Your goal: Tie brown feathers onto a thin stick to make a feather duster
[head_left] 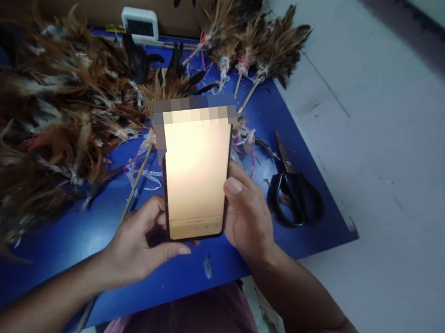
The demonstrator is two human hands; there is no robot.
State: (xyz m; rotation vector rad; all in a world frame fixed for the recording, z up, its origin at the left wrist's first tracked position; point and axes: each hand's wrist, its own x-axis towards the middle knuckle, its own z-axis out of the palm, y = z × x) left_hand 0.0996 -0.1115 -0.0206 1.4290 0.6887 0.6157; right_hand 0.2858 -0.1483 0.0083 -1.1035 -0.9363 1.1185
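Note:
A smartphone [198,182] with a bright, pale yellow screen stands tilted up in front of me. Its top part is blurred out by pixel blocks. My right hand [249,214] grips the phone's right side, the thumb lying along the edge of the screen. At the lower left corner my left hand [135,244] supports it, with fingers behind it and the thumb below its bottom edge. Behind the phone lies a brown and black feather bundle [170,87], partly hidden. A thin wooden stick [138,178] runs down toward my left wrist.
Piled brown feathers [44,132] cover the left of the blue table [224,261]. Several feather dusters [257,46] with tied sticks lie at the back right. Black-handled scissors [295,196] rest near the right edge. A small white device [139,24] stands before a cardboard box [94,7].

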